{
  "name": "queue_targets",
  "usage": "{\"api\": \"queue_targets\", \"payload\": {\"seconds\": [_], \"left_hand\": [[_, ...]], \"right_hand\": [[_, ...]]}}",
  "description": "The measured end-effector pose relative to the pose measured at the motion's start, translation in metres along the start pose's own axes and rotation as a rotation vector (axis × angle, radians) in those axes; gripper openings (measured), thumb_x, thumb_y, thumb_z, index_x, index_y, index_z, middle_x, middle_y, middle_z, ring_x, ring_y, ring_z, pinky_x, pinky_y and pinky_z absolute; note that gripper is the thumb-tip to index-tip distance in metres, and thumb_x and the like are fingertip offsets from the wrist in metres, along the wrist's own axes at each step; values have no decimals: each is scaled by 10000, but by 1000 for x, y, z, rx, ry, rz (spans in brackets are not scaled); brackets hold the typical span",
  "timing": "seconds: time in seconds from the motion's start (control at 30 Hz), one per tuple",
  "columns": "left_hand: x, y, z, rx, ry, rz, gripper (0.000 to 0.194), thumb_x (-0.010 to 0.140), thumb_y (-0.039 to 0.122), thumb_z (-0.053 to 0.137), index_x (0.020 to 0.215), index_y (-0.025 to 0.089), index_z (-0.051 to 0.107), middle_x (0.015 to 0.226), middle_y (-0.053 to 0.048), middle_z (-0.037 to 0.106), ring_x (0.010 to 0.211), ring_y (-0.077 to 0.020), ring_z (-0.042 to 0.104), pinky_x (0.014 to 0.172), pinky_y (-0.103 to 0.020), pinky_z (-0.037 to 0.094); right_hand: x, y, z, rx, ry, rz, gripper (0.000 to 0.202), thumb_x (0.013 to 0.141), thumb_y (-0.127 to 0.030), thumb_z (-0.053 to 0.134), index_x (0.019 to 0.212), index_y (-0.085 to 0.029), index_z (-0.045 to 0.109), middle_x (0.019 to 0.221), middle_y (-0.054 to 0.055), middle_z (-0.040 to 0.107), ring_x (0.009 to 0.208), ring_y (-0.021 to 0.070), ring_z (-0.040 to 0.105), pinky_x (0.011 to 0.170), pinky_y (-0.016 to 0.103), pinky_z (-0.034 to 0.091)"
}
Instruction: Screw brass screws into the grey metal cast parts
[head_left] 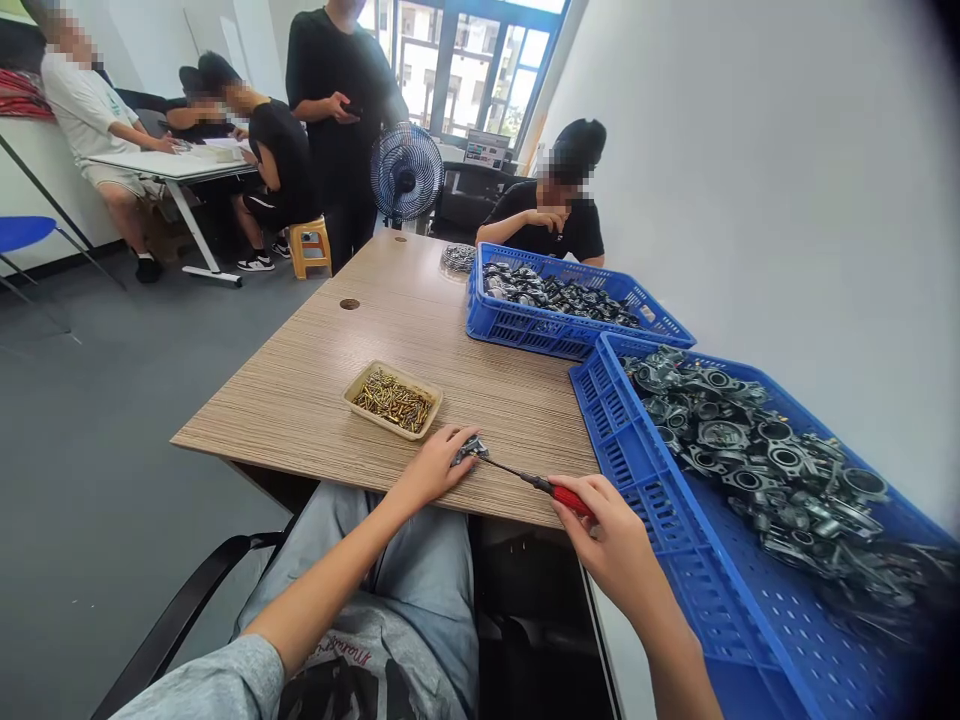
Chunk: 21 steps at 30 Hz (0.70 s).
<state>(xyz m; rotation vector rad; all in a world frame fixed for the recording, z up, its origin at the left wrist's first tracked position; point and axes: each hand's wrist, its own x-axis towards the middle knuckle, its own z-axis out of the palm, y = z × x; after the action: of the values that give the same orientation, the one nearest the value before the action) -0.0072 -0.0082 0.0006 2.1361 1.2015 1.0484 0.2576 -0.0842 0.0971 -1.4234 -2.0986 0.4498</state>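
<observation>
My left hand [439, 463] grips a small metal part [471, 452] on the wooden table near its front edge. In my right hand [611, 525] is a screwdriver [574, 500] with a red and black handle, its fingers wrapped round the grip. The screwdriver's shaft points left and its tip meets the metal part; the exact contact is too small to make out. Just beyond my left hand sits a beige tray [436, 408] of brass-coloured screws [394, 398].
Right of my right hand, a blue crate [660, 490] holds many metal parts; another blue crate [525, 335] stands behind it. A person [585, 225] sits at the table's far end. A fan [407, 172] and several people are farther back.
</observation>
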Motion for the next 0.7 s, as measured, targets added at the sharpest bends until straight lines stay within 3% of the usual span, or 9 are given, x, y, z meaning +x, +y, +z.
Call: {"api": "queue_targets", "payload": {"seconds": [0.4, 0.7], "left_hand": [[1, -3, 3, 27, 4, 9, 487, 973, 292, 559, 1452, 242, 484, 1287, -107, 596, 1217, -262, 569, 1095, -422, 462], [1, -4, 4, 65, 17, 11, 499, 962, 289, 557, 1455, 250, 491, 1294, -111, 598, 1223, -265, 576, 1084, -431, 482]], "right_hand": [[0, 1, 6, -49, -12, -5, 255, 1018, -324, 515, 1232, -252, 633, 1010, 52, 606, 708, 167, 591, 703, 323, 516], [-5, -14, 11, -360, 13, -65, 303, 1050, -337, 421, 1267, -259, 617, 928, 66, 611, 827, 228, 635, 665, 313, 520]]}}
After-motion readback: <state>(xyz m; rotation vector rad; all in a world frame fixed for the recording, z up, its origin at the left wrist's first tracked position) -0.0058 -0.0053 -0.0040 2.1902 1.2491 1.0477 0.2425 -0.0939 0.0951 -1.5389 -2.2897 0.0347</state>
